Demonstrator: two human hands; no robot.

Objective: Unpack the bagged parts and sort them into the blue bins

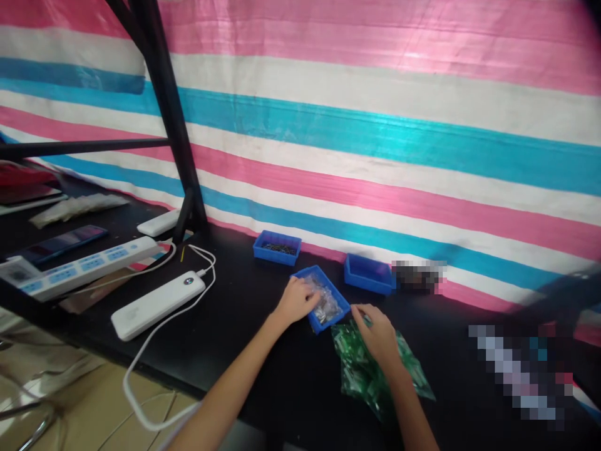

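Observation:
A shallow blue tray (pixel 336 293) stands at an angle on the black table, with small clear plastic bags (pixel 327 307) of little parts inside. My left hand (pixel 297 299) closes over its left side, thumb reaching in above the bags. Close to the tray's right corner, my right hand (pixel 378 332) has thumb and forefinger drawn together. Whatever may be between those fingertips is too small to make out. Beneath the right hand and forearm lies a clear bag of green packets (pixel 353 357), partly covered by them.
Behind stand a blue tray of dark small parts (pixel 280 247) and another blue tray (pixel 369 274). A white power bank (pixel 157 305) with a cable, a power strip (pixel 94 266) and a phone (pixel 68 243) lie left, near a black metal post (pixel 171 113). Two patches are pixelated.

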